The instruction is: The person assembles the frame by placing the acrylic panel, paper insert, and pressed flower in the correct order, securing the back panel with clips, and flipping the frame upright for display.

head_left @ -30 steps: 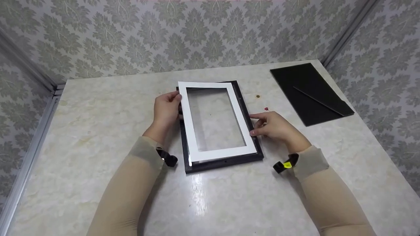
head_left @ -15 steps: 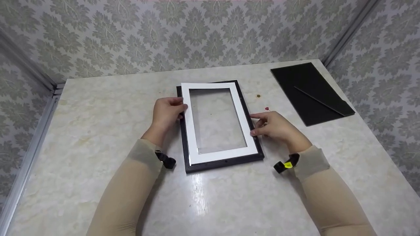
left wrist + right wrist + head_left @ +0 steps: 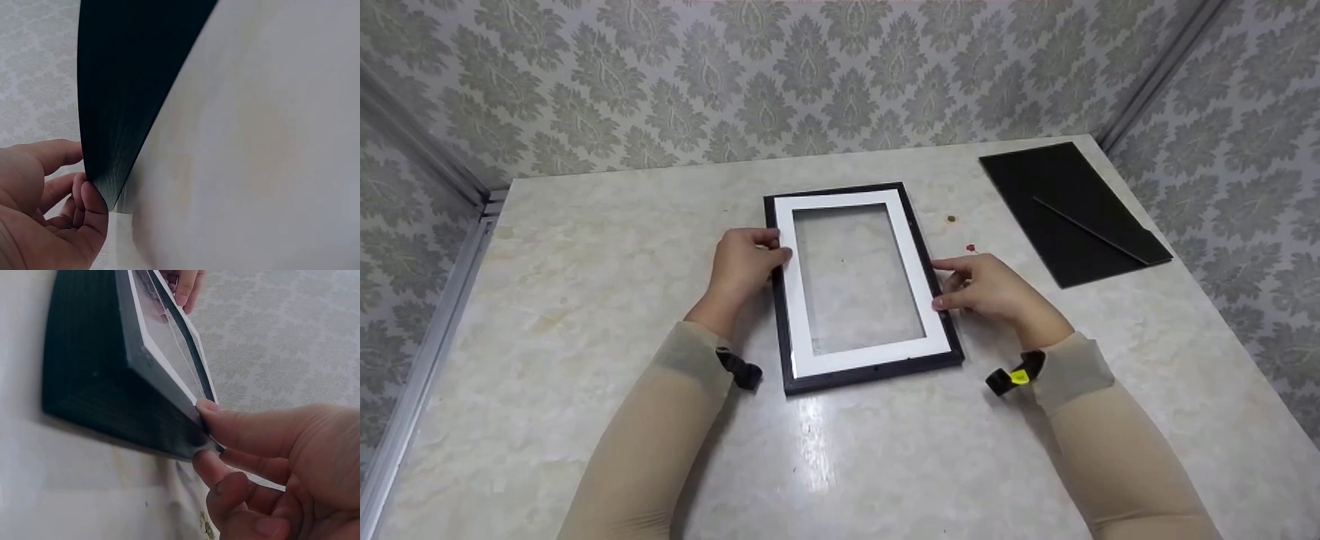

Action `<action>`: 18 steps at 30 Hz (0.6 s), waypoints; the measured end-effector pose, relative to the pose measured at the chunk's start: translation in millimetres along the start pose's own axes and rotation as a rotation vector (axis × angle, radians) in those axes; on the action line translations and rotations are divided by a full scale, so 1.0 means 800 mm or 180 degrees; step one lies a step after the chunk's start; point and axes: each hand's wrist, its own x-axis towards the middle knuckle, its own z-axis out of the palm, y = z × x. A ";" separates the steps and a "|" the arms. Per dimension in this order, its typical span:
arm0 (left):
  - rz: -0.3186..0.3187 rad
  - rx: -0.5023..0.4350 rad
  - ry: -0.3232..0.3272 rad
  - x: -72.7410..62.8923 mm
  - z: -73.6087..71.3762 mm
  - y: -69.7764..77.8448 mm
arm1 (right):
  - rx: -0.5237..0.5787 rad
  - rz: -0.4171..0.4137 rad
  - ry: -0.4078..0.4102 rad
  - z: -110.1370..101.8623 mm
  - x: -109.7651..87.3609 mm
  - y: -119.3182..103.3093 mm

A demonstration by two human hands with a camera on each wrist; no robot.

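Observation:
A black picture frame (image 3: 874, 370) lies on the table, with a white mat (image 3: 870, 350) set inside its border. Through the mat's rectangular window the pale tabletop shows, and the wrist view from the right catches a glossy clear sheet there. My left hand (image 3: 742, 264) holds the frame's left side, its thumb over the mat's edge. In the left wrist view, curled fingers (image 3: 93, 202) touch the dark frame side (image 3: 124, 84). On the opposite side my right hand (image 3: 986, 289) grips the frame, thumb tip on the white edge and fingers lower along the side (image 3: 163, 410).
A black backing board (image 3: 1065, 217) with a folded-looking strut (image 3: 1091, 231) lies at the table's far right. A small red item (image 3: 970, 247) and a small brown round spot (image 3: 952, 219) are between board and frame. Patterned walls (image 3: 810, 82) stand behind and beside the table.
The white mat has shifted slightly right and settled down within the frame's border. My left hand has slid a little toward me along the left side; the right hand has stayed nearly still.

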 end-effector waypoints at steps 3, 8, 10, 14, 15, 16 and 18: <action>0.0027 0.0054 0.0006 0.001 0.001 -0.001 | -0.0001 0.0005 0.0009 0.000 0.000 0.002; 0.0072 0.0170 0.0026 0.000 0.001 0.001 | 0.0015 -0.0012 0.0005 0.000 0.000 0.002; 0.0064 0.0170 -0.0008 -0.002 0.001 0.001 | 0.0019 -0.0014 0.0005 0.000 0.000 0.002; 0.0039 0.0154 -0.0109 -0.007 -0.002 0.001 | 0.0024 -0.0017 0.0017 0.000 0.000 0.003; 0.0037 0.0166 -0.0125 -0.009 -0.003 0.000 | 0.0028 -0.0019 0.0023 0.000 0.000 0.003; 0.0031 0.0175 -0.0144 -0.010 -0.005 -0.001 | 0.0037 -0.0022 0.0026 0.000 0.000 0.003; 0.0022 0.0190 -0.0184 -0.014 -0.009 -0.004 | 0.0044 -0.0027 0.0022 0.000 0.000 0.003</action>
